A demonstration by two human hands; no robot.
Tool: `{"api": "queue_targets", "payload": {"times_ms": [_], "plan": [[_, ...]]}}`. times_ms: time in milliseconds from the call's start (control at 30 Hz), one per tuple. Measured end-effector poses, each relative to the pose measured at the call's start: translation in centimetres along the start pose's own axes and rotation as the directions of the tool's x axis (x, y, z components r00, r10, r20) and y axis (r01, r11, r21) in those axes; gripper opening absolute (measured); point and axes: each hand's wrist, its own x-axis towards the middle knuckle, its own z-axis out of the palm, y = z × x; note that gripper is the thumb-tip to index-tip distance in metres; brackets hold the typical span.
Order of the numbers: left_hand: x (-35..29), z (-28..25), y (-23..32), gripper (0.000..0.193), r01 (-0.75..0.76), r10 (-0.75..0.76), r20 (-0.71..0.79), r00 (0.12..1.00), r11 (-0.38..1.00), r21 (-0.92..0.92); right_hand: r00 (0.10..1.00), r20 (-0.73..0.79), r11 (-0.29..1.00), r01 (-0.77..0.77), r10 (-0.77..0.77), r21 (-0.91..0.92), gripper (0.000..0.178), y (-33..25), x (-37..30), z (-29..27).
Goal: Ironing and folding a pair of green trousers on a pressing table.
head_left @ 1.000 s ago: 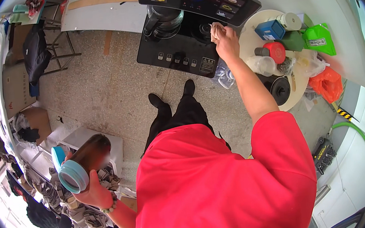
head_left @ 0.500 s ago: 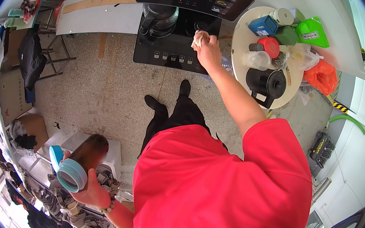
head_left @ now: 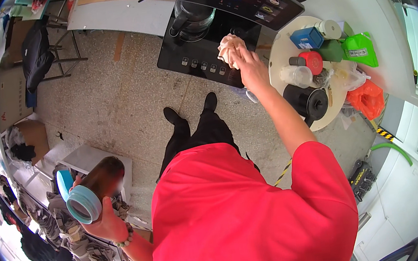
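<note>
Shifted toward eight o'clock since earlier, the pale cloth (head_left: pixel 229 52), gripped by right fingers (head_left: pixel 248 59), sits over the black appliance (head_left: pixel 174 53) at one, while left fingers (head_left: pixel 107 208) clasp a dark bottle (head_left: pixel 98 184) at eight.

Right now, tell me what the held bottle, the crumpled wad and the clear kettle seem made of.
Bottle: glossy, brown, perhaps plastic or glass; smooth pale-blue collar suggests satin plastic.
Wad: matte, soft cloth or paper, judging by its folds.
Clear kettle: probably shiny glass; its wall looks see-through, with highlights.
</note>
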Motion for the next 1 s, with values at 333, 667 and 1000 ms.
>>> {"api": "queue_targets", "payload": {"times_ms": [333, 667, 1000], "plan": [[-0.8, 0.6, -0.3, 0.076, -0.002, 0.002, -0.003, 1.000, 1.000, 0.018, 0.962, 0.226, 0.987, 0.143, -0.155, 0.066, 0.035, 0.3, 6.5, 2.7], [-2.0, 1.5, 0.7, 0.078, -0.003, 0.004, -0.025, 1.000, 0.998, 0.065, 0.981, -0.070, 0.968, 0.164, -0.179, -0.188, 0.026, 2.2, 12.9, 3.7], [-2.7, 2.4, 1.1, 0.077, 0.009, -0.007, -0.033, 0.999, 0.998, 0.064, 0.998, 0.047, 0.995, -0.042, 0.038, 0.088, 0.029, 4.8, 16.1, 0.6]]}}
